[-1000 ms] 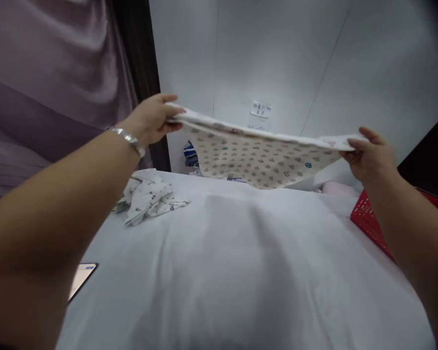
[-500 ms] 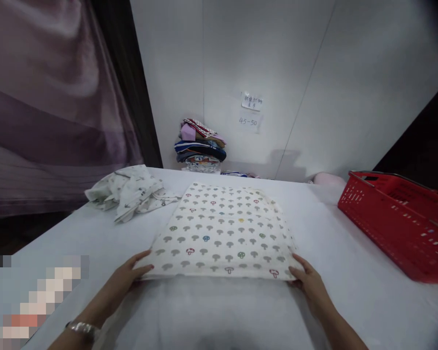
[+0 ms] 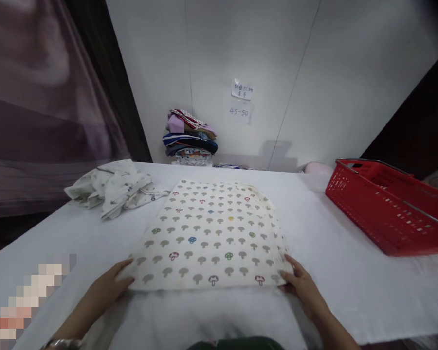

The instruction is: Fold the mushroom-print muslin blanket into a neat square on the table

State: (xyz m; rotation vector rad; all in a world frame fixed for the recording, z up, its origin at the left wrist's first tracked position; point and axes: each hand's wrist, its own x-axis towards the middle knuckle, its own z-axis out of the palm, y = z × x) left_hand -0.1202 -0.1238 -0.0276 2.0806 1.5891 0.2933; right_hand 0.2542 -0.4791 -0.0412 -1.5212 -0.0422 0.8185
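— hands?
— left hand (image 3: 110, 287) and right hand (image 3: 302, 283), pinching near corners of one mushroom-print cloth (image 3: 208, 243).
— its lie?
— on table (image 3: 332, 277), stretching from both hands, equally near, toward the far edge; long axis unclear.
— beyond?
— crumpled cloth (image 3: 118, 184), far left corner; red basket (image 3: 372, 216), toward right edge.

We face a pale panelled wall (image 3: 219, 43), marked by thin dark seams (image 3: 295, 80), in a dimly lit room. Two handwritten paper signs (image 3: 242, 90) are fixed there, the lower reading "45-50." Below, we see a table (image 3: 332, 291) under a white cover. A mauve curtain (image 3: 25, 63) with a darker purple band hangs at left beside a dark, slanting post (image 3: 117, 82). Soft, greyish light leaves a faint shadow (image 3: 277, 151) low on the wall.
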